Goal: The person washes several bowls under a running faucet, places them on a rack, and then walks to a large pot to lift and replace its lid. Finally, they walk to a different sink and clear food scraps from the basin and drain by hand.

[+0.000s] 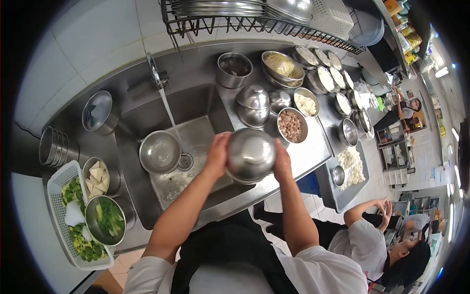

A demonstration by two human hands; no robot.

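Note:
An upturned stainless steel bowl (251, 153) is held between my two hands, over the right edge of the sink. My left hand (218, 153) grips its left side, and my right hand (282, 161) grips its right side. Another metal bowl (160, 152) with water in it sits in the sink basin (200, 112), under the stream from the running tap (155, 73). Just beyond my hands, upturned bowls (253, 105) are stacked on the counter. Beside them stands a bowl of chopped brownish pieces (292, 126).
A white basket of greens (51, 188), a bowl of pale chunks (97, 178) and a pot of green vegetables (108, 220) stand left. Right are filled bowls (325, 78) and a grey tub (360, 183). A wire rack (215, 23) hangs above. A co-worker (364, 240) is at right.

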